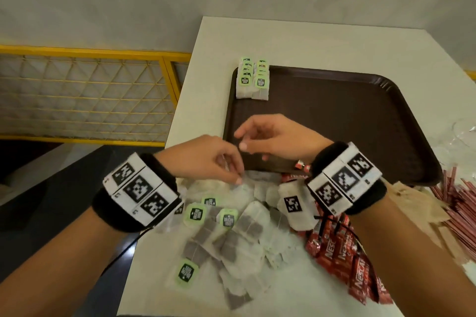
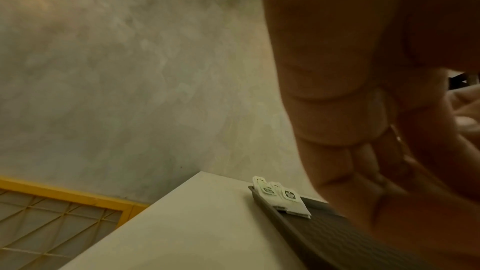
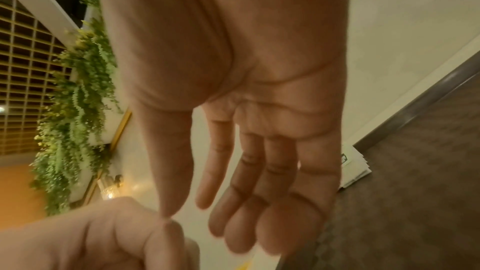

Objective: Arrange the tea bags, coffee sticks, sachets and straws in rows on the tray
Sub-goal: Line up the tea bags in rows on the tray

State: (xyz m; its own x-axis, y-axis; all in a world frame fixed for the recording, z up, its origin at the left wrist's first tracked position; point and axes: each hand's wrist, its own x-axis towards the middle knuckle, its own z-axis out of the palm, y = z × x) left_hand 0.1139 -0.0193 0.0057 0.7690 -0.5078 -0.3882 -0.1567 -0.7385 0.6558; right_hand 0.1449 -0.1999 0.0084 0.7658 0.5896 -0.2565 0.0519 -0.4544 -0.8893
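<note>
1. Brown tray (image 1: pixel 334 116): two short tea-bag rows (image 1: pixel 252 80) occupy its far-left corner.
2. Loose tea-bag pile (image 1: pixel 231 234): lies on the table, nearer than the tray.
3. Left hand (image 1: pixel 206 159): fingertips pinch a pile tea bag (image 1: pixel 247 183), directly below.
4. Right hand (image 1: pixel 273 139): relaxed, empty, over the tray's near edge.

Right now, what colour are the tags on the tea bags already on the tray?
Light green with a dark logo, on the tea bags at the tray corner; clearest in the head view.

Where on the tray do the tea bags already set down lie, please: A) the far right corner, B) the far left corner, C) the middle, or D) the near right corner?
B: the tea bags sit in two short rows at the far left corner of the tray.
</note>
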